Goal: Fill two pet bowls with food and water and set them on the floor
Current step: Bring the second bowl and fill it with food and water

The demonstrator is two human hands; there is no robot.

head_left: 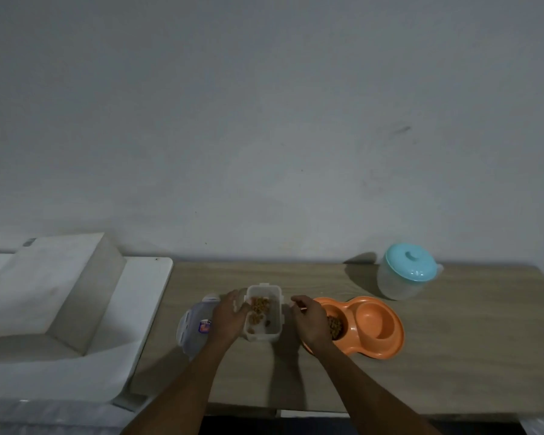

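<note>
Head view: the left hand (230, 315) grips the left wall of the open tub (272, 321), low centre of the frame, fingers curled at its rim; the right hand (311, 321) hovers over the left well of the orange bowl (376, 321), fingers curled narrow, and I cannot tell whether they pinch anything. Kibble (335, 328) lies in that well; the right well looks dry; more kibble lies in the tub.

Risks, as I judge them: the tub looks light, so a tug or tilt could tip it and scatter pieces over the desk (453, 356); the right wrist, so low, could nudge the bowl; the lidded jug (405, 274) stands well apart at the upper right, and a hasty pour could slop water into the kibble; carrying the twin bowl down to the floor could spill both wells.

The desk is wood-grain against a bare grey wall (264, 120); the lid (192, 328) lies just left of the tub; a white box (51, 287) sits on a white table (145, 293) at the left; the light is dim.
</note>
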